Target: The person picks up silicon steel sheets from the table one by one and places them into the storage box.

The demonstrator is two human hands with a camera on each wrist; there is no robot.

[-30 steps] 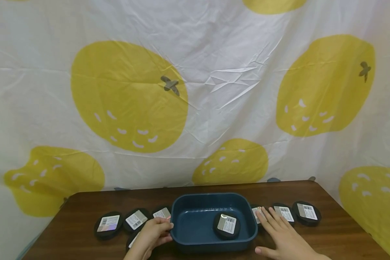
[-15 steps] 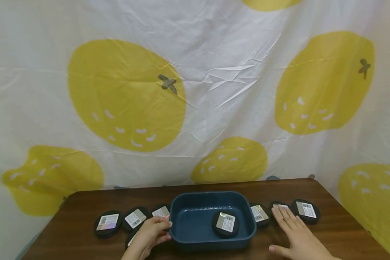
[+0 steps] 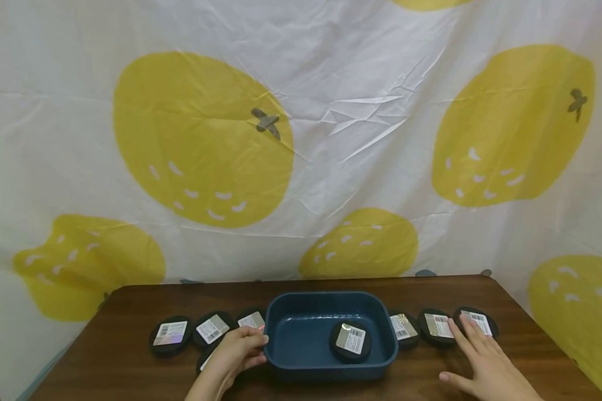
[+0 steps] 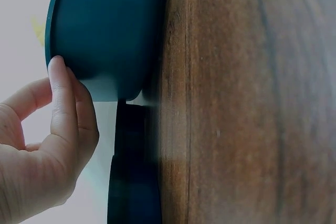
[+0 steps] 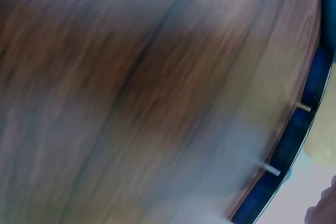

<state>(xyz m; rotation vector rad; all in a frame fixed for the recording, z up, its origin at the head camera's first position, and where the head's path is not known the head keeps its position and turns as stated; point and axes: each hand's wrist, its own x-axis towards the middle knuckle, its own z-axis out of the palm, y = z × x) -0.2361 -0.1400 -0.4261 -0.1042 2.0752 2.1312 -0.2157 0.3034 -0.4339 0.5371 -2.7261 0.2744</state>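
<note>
A dark blue rectangular basin (image 3: 331, 374) stands mid-table with one round black case (image 3: 350, 341), labelled on top, lying in its right half. My left hand (image 3: 236, 352) pinches the basin's left rim; the left wrist view shows the fingers (image 4: 63, 103) at the edge of its wall (image 4: 105, 30). To the right, my right hand (image 3: 489, 365) is spread with straight fingers, its tips over the rightmost black case (image 3: 483, 322); whether they touch it I cannot tell. Only a bit of the right hand (image 5: 323, 211) enters the right wrist view.
Two more labelled black cases, a middle one (image 3: 435, 327) and one by the basin (image 3: 403, 328), lie on the right. Several others, including the leftmost case (image 3: 169, 336), sit left of the basin, one partly behind my left hand. A lemon-print curtain (image 3: 331, 139) hangs behind the brown table (image 3: 130, 373).
My right hand has moved rightward from the case beside the basin, over the middle one, to the rightmost. The left hand stays on the rim, and the basin has not moved.
</note>
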